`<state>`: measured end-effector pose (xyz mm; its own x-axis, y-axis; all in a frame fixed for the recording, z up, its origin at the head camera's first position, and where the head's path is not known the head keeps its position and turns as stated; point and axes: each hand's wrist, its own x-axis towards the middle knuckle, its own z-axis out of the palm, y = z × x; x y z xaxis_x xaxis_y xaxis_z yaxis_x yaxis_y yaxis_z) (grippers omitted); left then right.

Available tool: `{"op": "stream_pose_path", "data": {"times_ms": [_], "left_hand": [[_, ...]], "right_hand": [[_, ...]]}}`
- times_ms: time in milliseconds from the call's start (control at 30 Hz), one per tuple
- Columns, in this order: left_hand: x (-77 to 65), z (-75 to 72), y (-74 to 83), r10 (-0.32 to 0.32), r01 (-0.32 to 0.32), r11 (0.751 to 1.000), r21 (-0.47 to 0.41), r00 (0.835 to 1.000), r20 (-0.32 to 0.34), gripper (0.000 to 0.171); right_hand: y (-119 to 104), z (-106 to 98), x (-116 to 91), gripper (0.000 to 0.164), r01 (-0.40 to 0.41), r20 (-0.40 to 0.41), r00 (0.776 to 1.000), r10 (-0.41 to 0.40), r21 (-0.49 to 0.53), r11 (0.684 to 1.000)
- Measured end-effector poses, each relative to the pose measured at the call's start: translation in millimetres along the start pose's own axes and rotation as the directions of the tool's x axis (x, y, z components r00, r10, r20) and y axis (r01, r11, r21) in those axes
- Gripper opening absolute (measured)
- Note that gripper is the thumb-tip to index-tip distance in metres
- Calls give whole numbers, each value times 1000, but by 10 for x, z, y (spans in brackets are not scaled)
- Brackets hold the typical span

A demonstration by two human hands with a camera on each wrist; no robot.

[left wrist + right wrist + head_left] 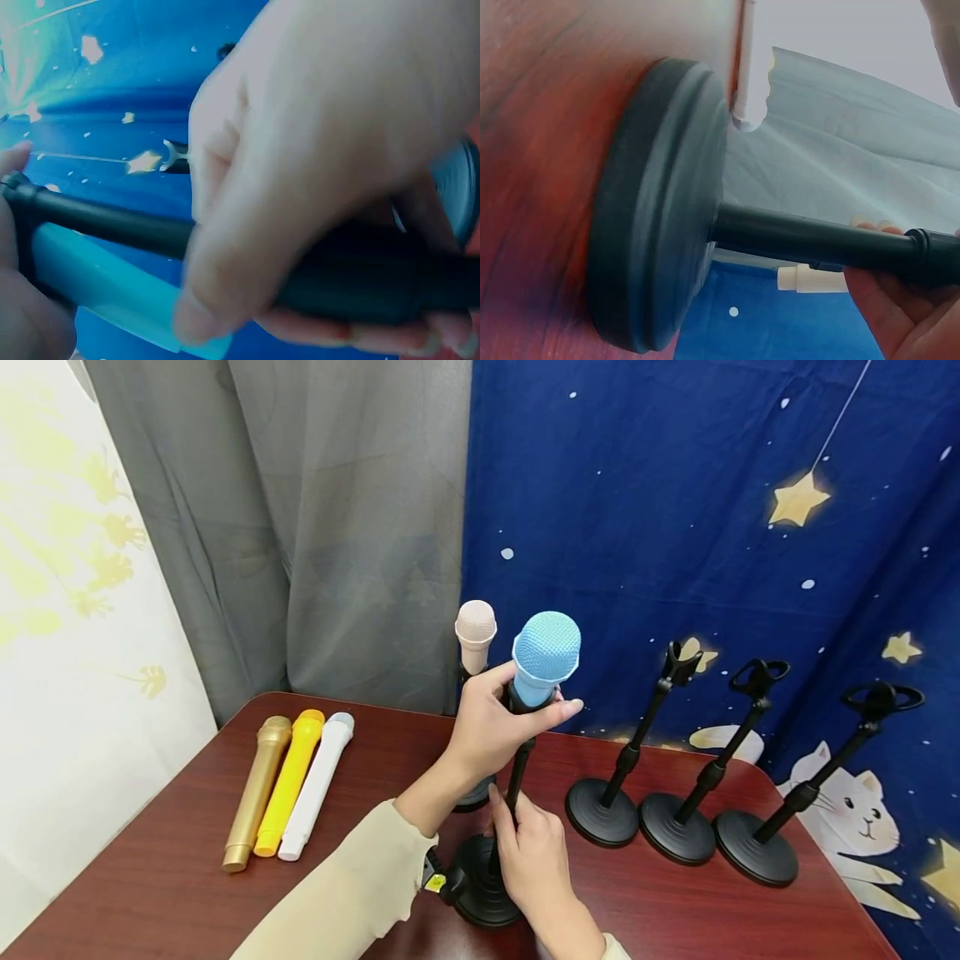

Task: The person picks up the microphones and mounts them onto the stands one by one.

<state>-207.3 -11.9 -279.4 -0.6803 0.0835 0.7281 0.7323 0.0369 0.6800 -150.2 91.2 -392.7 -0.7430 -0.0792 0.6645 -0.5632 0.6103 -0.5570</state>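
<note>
A light blue microphone (547, 647) sits at the top of a black stand, its handle (112, 281) beside the pole in the left wrist view. My left hand (491, 718) grips the microphone's neck and the clip around it, thumb across the front. Lower down, my right hand (534, 856) curls round the black pole (802, 236). This stand's round base (483, 897) rests on the table, its stepped edge large in the right wrist view. Part of the clip is hidden behind my left fingers.
Directly behind stands a beige microphone (476, 625) on another black stand. Three stands with bare clips, the nearest one's base (602, 814) among them, line the right side. A gold microphone (257, 793), a yellow one (291, 781) and a white one (318, 785) lie at left.
</note>
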Motion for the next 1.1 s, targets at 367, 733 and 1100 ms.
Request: {"op": "stream_pose_path", "data": {"times_ms": [367, 733, 1100], "left_hand": [[19, -29, 47, -122, 113, 990, 84, 986, 114, 18], [14, -49, 0, -193, 216, 973, -83, 956, 223, 13], [-7, -75, -23, -148, 190, 971, -145, 954, 260, 15]], "right_hand": [[11, 5, -3, 33, -6, -3, 1000, 6, -11, 1000], [4, 10, -8, 32, 1, -13, 1000, -1, -29, 1000], [-29, -61, 21, 34, -65, 106, 992, 66, -15, 998]]}}
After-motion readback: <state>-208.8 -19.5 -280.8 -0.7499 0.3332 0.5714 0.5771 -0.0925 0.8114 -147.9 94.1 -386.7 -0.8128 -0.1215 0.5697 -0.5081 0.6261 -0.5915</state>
